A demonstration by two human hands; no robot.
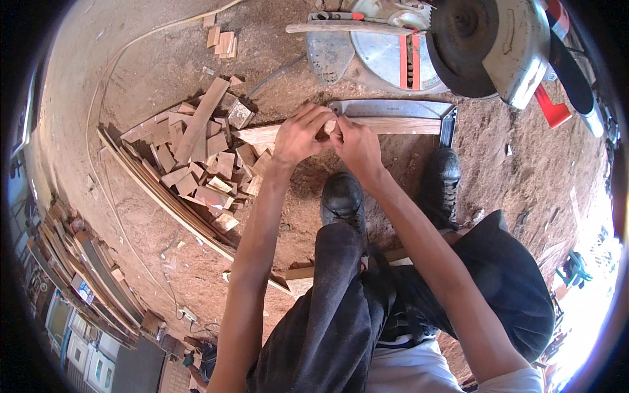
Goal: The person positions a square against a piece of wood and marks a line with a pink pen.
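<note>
My left hand (303, 136) and my right hand (358, 145) meet over a long, pale wooden strip (400, 125). The fingers of both are curled closed, and their tips come together around a small tan bit that I cannot make out. Beneath the hands the middle of the strip is hidden; its pointed left end sticks out past my left hand. Along the strip's far edge lies the metal blade of a carpenter's square (393, 108), its dark stock crossing the strip's right end. My right hand is close to the blade's left end.
Wood offcuts (209, 147) are heaped at the left beside long thin boards (177, 196). A mitre saw (400, 56) stands on the dirt floor at the far right, its blade guard rising toward me. My shoes (342, 200) are just below the strip. A cable (105, 78) curves across the left.
</note>
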